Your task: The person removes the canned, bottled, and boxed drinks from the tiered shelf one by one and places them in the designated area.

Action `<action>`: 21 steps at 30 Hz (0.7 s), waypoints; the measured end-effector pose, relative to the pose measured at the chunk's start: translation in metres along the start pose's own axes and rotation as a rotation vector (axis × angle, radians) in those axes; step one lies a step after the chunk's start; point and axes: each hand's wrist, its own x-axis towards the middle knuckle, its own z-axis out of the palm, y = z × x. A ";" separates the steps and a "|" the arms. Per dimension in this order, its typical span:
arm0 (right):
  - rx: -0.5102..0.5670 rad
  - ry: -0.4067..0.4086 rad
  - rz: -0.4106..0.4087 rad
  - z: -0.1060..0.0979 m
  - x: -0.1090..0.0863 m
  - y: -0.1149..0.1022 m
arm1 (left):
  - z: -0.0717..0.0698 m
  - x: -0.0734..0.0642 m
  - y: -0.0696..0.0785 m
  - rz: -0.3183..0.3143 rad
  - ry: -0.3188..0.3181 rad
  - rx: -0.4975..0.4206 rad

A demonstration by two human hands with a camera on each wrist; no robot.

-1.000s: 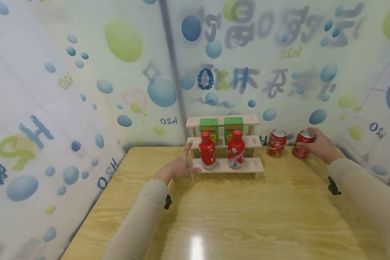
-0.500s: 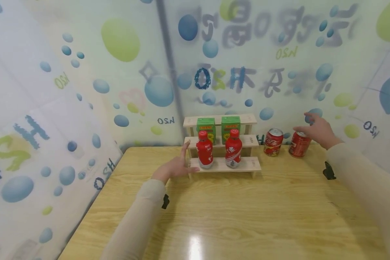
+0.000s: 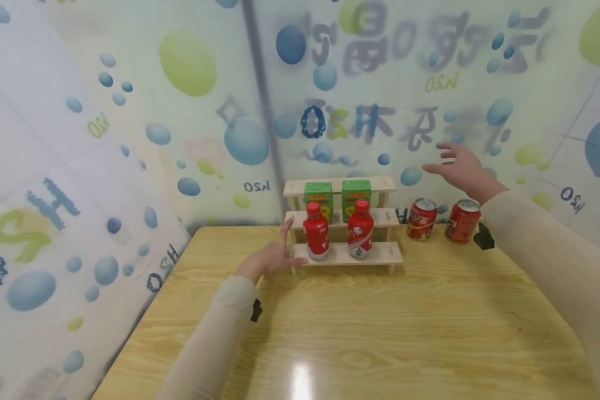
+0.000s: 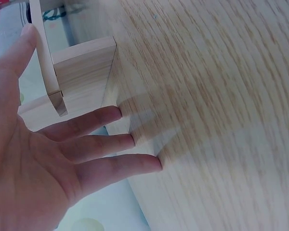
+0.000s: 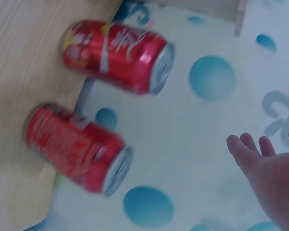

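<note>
My left hand (image 3: 269,260) is at the left end of a three-tier wooden shelf (image 3: 387,253), its thumb and a finger touching the shelf's edge. In the left wrist view, the other fingers (image 4: 111,168) stretch out with their tips at the tabletop. My right hand (image 3: 462,169) hangs in the air above two red soda cans, holding nothing, its fingers spread. One can (image 3: 421,220) stands just right of the shelf; the other can (image 3: 462,221) is beside it, partly behind my wrist. On the bottom tier are two red bottles, a left one (image 3: 317,233) and a right one (image 3: 360,232).
Two green boxes, a left one (image 3: 319,195) and a right one (image 3: 356,194), stand on the middle tier behind the bottles. A patterned curtain (image 3: 250,66) hangs along the back edge of the wooden table (image 3: 360,328) and at its sides.
My right hand has let go of the right-hand can, risen, and moved left above the cans. The left hand keeps its place at the shelf.
</note>
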 end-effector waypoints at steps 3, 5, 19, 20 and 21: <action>0.023 -0.033 -0.028 0.011 0.003 -0.017 | 0.000 0.001 -0.001 -0.003 0.002 -0.009; 0.044 -0.059 -0.045 0.021 0.003 -0.028 | 0.000 0.002 -0.003 -0.007 0.004 -0.015; 0.178 -0.262 -0.127 0.085 0.002 -0.074 | 0.003 0.005 -0.005 0.004 0.002 -0.032; 0.173 -0.266 -0.127 0.088 0.002 -0.074 | 0.002 0.005 -0.004 0.006 0.002 -0.033; 0.174 -0.267 -0.125 0.091 0.002 -0.074 | 0.002 0.005 -0.003 0.009 0.002 -0.033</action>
